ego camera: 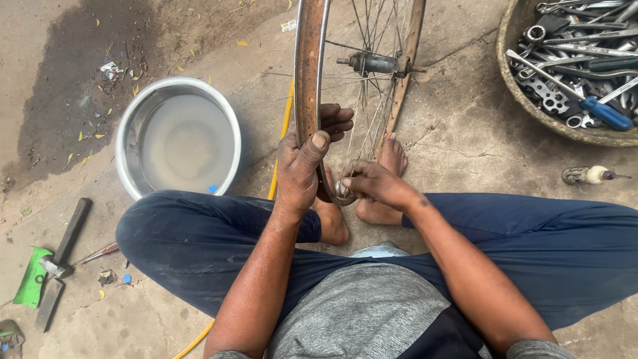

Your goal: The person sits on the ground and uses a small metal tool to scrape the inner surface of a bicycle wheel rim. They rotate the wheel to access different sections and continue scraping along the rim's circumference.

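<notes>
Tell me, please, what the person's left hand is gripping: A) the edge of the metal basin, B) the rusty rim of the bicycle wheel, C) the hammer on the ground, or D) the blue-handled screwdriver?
B: the left hand wraps around the rusty rim of the upright bicycle wheel.

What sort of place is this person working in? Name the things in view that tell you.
Probably an informal, ground-level bicycle repair spot. The left hand grips a bare spoked wheel rim, a basket of spanners and screwdrivers sits nearby, and a metal basin of water stands on the rough concrete floor.
</notes>
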